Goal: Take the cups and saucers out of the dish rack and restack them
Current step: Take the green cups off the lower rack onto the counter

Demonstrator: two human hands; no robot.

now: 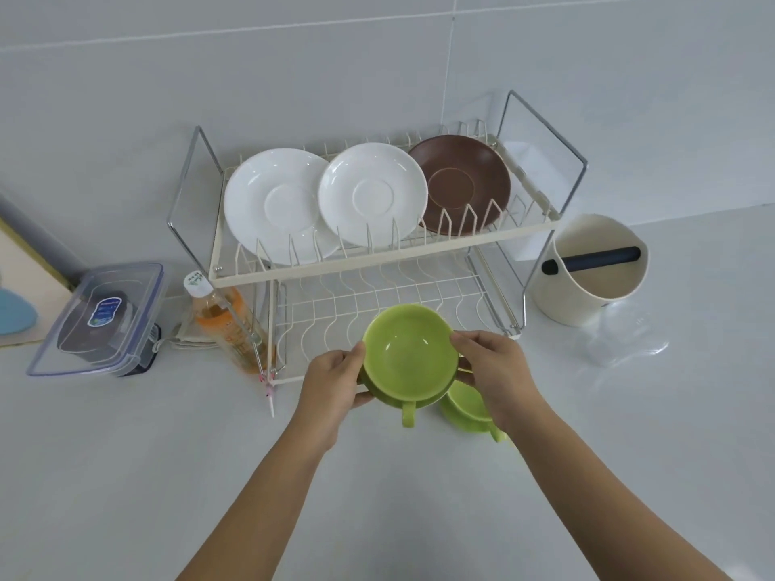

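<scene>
A: What's taking up the most room?

B: The counter [126, 475] is running under everything, and the rack [377, 262] is standing on it against the wall. Three saucers are leaning upright in the rack's top tier: a white saucer [276, 203] on the left, a second white saucer [373, 195] overlapping it in the middle, and a brown saucer [461, 184] on the right.

A: And beside the rack?

B: A cream tub [587, 295] with a dark bar across its mouth is sitting to the right. To the left, a clear box [100, 320] is lying near a bottle [226, 325] of orange drink, which is standing just beside the rack's lower tier.

A: Where are the cups?

B: A green cup [409, 362] is being held in front of the lower tier, mouth up, nested in another green cup beneath it, whose handle is pointing toward the person. A third cup [465, 406] is sitting just to the right, partly hidden behind the right hand.

A: What are the hands doing?

B: The left hand [335, 383] is gripping the left side of the stacked cups, fingers curling around it. The right hand [495, 371] is pinching the top cup's right rim with its fingertips.
</scene>
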